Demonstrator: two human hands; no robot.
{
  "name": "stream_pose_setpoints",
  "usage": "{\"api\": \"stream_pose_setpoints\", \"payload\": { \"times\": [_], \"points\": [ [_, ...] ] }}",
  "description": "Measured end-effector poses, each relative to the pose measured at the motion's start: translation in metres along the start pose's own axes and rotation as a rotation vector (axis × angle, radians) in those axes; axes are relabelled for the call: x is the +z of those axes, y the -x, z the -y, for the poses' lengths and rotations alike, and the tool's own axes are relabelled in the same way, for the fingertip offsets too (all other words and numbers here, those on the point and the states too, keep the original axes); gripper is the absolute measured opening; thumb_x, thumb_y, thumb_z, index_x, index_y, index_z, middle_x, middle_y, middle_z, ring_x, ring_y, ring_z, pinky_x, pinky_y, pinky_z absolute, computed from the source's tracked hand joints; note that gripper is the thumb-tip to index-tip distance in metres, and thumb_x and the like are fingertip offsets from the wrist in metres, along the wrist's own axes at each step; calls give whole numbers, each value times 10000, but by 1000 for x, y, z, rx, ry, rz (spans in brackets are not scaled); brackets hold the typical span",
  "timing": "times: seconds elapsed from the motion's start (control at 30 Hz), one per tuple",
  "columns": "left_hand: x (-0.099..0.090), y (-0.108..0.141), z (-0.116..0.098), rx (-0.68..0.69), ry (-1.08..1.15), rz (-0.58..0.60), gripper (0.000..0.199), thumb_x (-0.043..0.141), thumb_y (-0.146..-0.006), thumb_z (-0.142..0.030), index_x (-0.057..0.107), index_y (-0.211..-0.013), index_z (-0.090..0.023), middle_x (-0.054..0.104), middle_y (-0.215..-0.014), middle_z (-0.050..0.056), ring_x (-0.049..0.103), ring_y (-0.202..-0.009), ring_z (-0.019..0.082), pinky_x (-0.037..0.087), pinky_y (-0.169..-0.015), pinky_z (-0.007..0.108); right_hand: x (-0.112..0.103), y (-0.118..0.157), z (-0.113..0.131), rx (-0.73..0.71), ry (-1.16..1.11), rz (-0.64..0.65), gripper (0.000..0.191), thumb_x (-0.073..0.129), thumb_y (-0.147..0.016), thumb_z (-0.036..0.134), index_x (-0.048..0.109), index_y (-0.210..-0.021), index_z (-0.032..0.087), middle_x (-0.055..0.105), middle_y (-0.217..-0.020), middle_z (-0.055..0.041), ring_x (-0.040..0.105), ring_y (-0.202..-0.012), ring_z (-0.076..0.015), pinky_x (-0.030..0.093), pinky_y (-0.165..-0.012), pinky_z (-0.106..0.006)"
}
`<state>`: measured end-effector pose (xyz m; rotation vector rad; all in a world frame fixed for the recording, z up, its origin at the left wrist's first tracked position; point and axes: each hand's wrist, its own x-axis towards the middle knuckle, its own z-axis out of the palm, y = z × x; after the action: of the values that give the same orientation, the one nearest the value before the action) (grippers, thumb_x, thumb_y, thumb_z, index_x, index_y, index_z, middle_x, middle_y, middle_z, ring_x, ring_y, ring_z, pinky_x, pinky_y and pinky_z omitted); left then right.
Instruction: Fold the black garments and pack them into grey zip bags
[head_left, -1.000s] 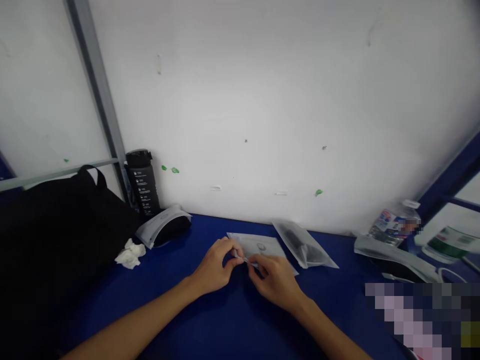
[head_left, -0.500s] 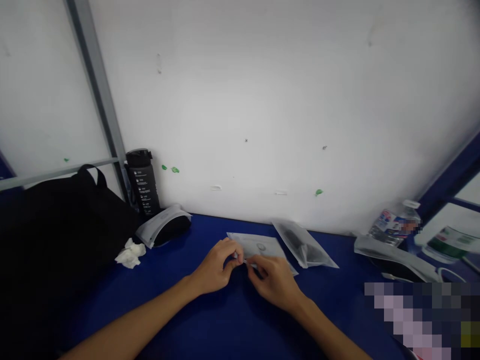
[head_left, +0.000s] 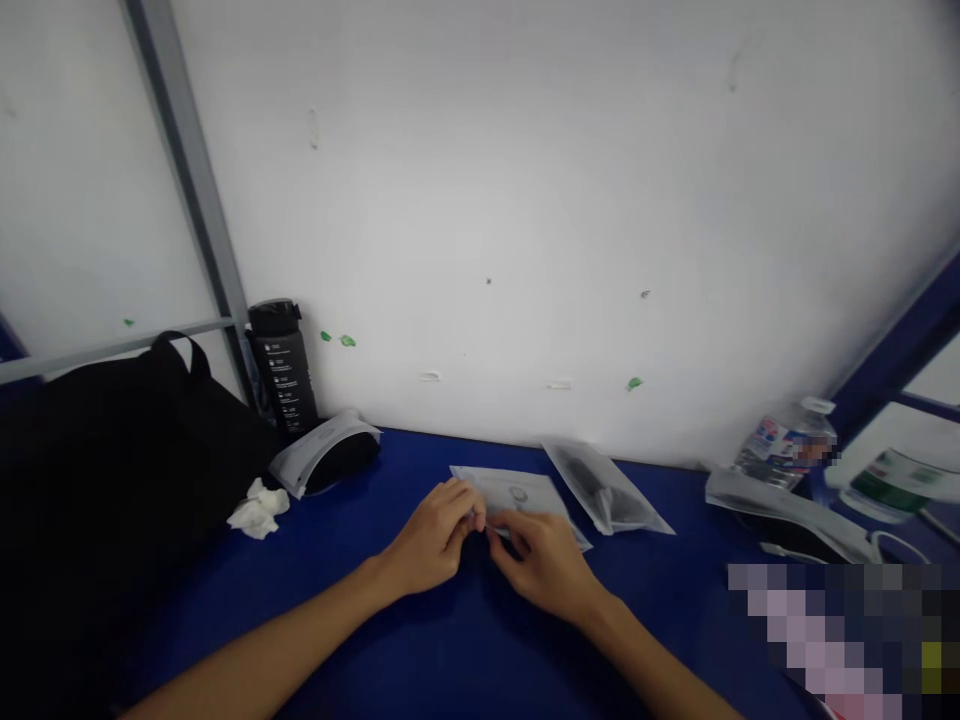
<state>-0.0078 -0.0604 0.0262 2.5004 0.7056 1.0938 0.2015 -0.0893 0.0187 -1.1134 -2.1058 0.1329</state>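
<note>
My left hand (head_left: 437, 535) and my right hand (head_left: 546, 562) meet fingertip to fingertip over the near edge of a flat frosted pouch (head_left: 529, 493) on the blue table (head_left: 405, 650). Both hands are closed in a pinch. What lies between the fingertips is too small and hidden to make out; it may be the pouch's edge. A small round mark shows on the pouch. Right of it lies a second frosted pouch (head_left: 606, 492) with something dark inside.
At the left are a black bag (head_left: 127, 470), a black bottle (head_left: 283, 370), crumpled tissue (head_left: 259, 508) and a pouch with a black item (head_left: 319, 450). At the right stand a clear bottle (head_left: 780, 445) and a white-green container (head_left: 889, 485), with another pouch (head_left: 787, 510) before them.
The view has shifted very slightly. My left fingers have curled a little more, and the fingertips of both hands remain close together at the pouch's near edge.
</note>
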Motion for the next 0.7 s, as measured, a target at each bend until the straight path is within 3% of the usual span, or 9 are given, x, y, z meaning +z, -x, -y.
{"api": "stream_pose_setpoints", "payload": {
  "times": [0.2,0.4,0.7],
  "points": [
    [3,1,4,-20,46,-58,161,461,-1057,-168,577,-952,-210,657,-947,42,576,-897,197,434,-870,341,0,0,0,-1,-19,0,198,568,-963,257,743,-892,195,550,-555,40,484,-475,-114,348,-553,-253],
    [8,1,12,-150,74,-176,87,622,-1027,-299,640,-1055,-219,695,-1002,32,617,-925,192,468,-881,333,1,-1,-1,9,-12,-31,234,540,-1002,285,731,-900,195,536,-556,39,501,-485,-120,359,-558,-260],
    [9,-1,10,-162,115,-249,116,686,-991,-307,623,-1041,-224,706,-994,20,635,-914,181,478,-864,325,2,-1,-2,13,2,-41,230,544,-1007,301,728,-914,198,559,-556,38,494,-474,-119,361,-553,-259]
  ]
}}
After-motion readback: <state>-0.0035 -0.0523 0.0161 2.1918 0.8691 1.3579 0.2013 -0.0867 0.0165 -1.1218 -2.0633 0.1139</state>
